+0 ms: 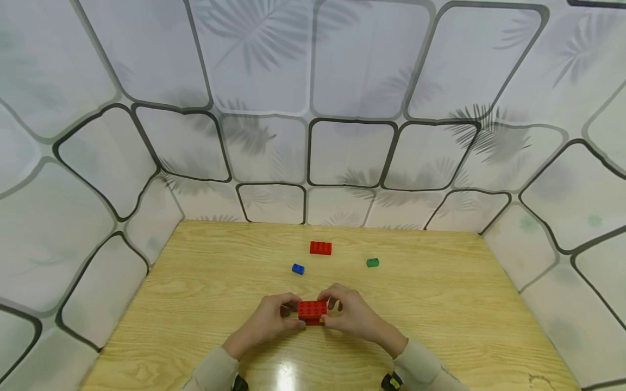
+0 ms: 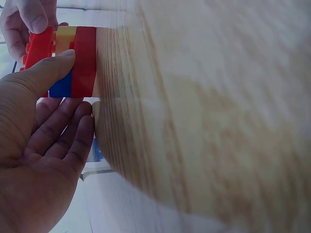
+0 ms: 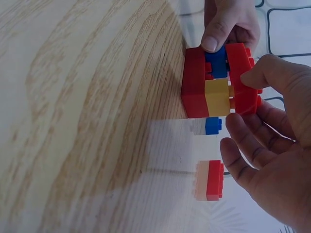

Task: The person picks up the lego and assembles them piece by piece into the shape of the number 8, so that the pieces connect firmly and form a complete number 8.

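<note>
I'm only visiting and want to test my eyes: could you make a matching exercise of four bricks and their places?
1. Green brick
2. Yellow brick
3. Loose red brick
4. Loose blue brick

a. Leftmost loose brick, head view
b. In the stack between the left hand and the right hand
c. Rightmost loose brick, head view
d. Loose brick farthest back, head view

Pairs: 1-c; 2-b; 3-d; 4-a

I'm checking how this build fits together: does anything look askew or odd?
Yes: in the right wrist view, the top red brick isn't fully seated. A gap with exposed studs shows between it and the yellow brick.
</note>
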`<state>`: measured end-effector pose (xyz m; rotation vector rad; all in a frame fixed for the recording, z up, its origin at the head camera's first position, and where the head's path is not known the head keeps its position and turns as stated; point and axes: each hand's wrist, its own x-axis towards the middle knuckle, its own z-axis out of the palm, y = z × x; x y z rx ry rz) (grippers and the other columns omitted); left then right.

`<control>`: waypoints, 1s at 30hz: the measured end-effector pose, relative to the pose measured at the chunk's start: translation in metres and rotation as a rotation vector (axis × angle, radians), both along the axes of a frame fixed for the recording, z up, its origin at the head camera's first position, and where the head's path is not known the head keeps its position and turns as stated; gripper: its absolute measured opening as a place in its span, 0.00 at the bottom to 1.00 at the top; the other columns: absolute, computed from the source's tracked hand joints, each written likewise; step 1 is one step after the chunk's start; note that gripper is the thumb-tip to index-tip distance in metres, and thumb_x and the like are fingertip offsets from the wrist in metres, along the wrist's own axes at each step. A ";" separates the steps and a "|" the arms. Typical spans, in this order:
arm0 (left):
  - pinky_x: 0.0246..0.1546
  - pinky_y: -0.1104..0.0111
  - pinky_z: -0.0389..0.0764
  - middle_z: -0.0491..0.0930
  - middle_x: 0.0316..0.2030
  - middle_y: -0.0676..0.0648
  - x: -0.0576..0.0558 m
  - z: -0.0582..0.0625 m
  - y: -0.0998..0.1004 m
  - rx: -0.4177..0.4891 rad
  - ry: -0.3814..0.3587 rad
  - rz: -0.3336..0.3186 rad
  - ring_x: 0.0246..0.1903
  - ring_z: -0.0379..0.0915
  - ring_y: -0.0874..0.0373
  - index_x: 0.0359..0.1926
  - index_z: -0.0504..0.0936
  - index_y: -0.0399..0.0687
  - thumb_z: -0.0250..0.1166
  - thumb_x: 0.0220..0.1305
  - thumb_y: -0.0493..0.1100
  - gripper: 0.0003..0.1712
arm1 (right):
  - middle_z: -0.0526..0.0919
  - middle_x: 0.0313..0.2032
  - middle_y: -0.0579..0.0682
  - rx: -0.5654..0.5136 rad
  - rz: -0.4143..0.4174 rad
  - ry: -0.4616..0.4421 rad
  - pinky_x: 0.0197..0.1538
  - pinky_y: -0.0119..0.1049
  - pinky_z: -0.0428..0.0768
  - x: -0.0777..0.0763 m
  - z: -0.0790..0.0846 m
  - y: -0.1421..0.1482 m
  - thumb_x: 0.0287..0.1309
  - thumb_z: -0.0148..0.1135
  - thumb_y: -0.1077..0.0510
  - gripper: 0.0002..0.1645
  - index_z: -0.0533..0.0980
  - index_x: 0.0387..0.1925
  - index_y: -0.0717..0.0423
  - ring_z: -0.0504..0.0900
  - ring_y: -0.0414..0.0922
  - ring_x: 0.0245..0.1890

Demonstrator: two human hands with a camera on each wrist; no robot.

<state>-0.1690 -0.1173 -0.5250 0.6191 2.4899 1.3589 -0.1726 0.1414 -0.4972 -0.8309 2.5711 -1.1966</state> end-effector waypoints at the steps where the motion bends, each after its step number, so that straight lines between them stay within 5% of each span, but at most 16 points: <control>1: 0.49 0.66 0.86 0.89 0.48 0.52 0.000 0.000 0.000 -0.001 0.002 0.000 0.48 0.86 0.55 0.53 0.86 0.50 0.80 0.61 0.46 0.21 | 0.83 0.44 0.42 -0.001 -0.001 -0.001 0.42 0.32 0.81 0.000 0.000 0.000 0.60 0.75 0.61 0.19 0.82 0.52 0.49 0.82 0.45 0.41; 30: 0.48 0.68 0.85 0.89 0.47 0.52 -0.002 -0.002 0.000 -0.012 0.018 0.000 0.47 0.85 0.56 0.53 0.87 0.50 0.80 0.61 0.47 0.21 | 0.83 0.44 0.41 0.046 0.010 0.036 0.44 0.33 0.80 0.000 0.002 0.000 0.59 0.76 0.60 0.18 0.82 0.50 0.48 0.81 0.44 0.42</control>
